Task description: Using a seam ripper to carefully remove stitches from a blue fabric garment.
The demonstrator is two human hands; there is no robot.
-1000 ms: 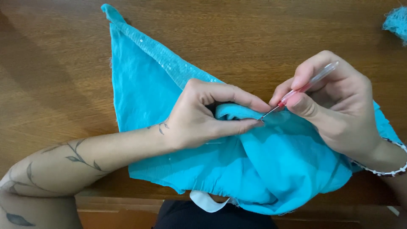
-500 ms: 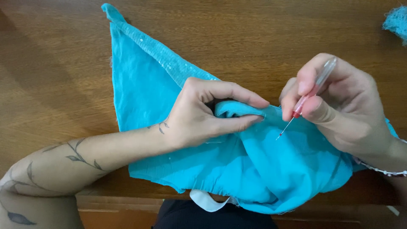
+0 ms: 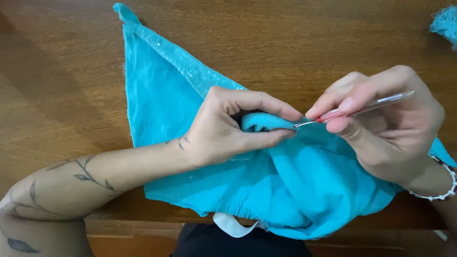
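Back at the pinched fold, the thin clear-handled seam-ripper tool (image 3: 354, 108) has been brought by the right hand (image 3: 385, 123).
Left hand (image 3: 228, 126) fingers are clenched on the turquoise sequinned cloth (image 3: 162, 95); the tip seems inserted.

There are two hands (image 3: 228, 128) (image 3: 385, 128), one turquoise cloth (image 3: 162, 95), one thin clear tool with a red part (image 3: 362, 107), one beaded bracelet (image 3: 445, 188), and one wooden bench (image 3: 62, 71).
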